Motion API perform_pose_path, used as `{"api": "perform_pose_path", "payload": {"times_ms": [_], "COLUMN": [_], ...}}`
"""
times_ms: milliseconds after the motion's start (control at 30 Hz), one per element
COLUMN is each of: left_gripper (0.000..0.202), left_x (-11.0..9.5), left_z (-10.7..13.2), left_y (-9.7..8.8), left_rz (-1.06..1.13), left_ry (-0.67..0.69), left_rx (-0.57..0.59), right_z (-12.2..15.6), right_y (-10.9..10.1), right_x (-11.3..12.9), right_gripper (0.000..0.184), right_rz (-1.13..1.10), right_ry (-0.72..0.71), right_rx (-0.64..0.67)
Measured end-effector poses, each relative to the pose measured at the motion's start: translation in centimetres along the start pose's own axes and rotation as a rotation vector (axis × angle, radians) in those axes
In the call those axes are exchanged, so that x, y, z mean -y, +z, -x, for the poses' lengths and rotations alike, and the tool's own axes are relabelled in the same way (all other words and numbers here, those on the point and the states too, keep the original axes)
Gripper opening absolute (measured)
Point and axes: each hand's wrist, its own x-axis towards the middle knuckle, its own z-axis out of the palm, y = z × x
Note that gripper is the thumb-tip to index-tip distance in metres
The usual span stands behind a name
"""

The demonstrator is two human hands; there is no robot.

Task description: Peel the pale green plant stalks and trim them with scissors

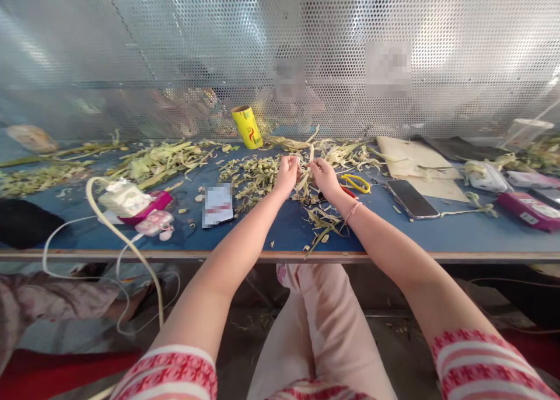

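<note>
Both my hands meet over a heap of pale green leaf strips (262,175) on the blue table (459,231). My left hand (287,174) is closed, pinching a pale strip (305,165) that stands up between the hands. My right hand (322,175) is closed on the same strip from the other side. A pink band circles my right wrist. More strips lie under and in front of the hands, some reaching the table's front edge.
A yellow roll (247,127) leans at the back. Yellow-handled scissors (356,182) lie right of my hands, a dark phone (412,199) further right. A card (217,204), pink cases (153,213) and white cables (109,231) sit left. A perforated metal screen (175,56) closes the back.
</note>
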Motion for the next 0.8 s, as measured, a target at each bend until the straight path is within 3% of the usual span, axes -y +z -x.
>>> {"api": "perform_pose_path", "payload": {"times_ms": [133, 267, 400, 500, 600, 700, 800], "left_gripper": [0.034, 0.036, 0.03, 0.025, 0.026, 0.029, 0.03], "left_x": [-0.3, -0.7, -0.5, -0.3, -0.3, -0.5, -0.8], "left_z": [0.5, 1.0, 0.8, 0.6, 0.6, 0.7, 0.9], "left_y": [0.4, 0.7, 0.7, 0.5, 0.4, 0.2, 0.0], "left_rz": [0.177, 0.145, 0.018, -0.18, -0.277, -0.282, -0.359], "left_ry": [-0.156, -0.171, -0.064, 0.077, 0.12, 0.114, 0.206], "left_rx": [0.115, 0.108, 0.148, 0.063, -0.033, -0.038, -0.048], "right_z": [-0.1, -0.2, 0.0, 0.4, 0.8, 1.0, 0.9], "right_y": [-0.6, -0.9, -0.8, -0.5, 0.2, 0.9, 1.3], "right_x": [0.2, 0.0, 0.4, 0.8, 0.9, 0.6, 0.2], "right_gripper": [0.019, 0.019, 0.016, 0.014, 0.016, 0.019, 0.021], "right_rz": [0.078, 0.149, 0.173, 0.128, 0.087, 0.08, 0.082], "right_ry": [-0.122, -0.158, -0.164, -0.134, -0.075, -0.044, -0.052], "right_rx": [-0.094, -0.156, -0.116, -0.059, 0.002, 0.029, 0.036]}}
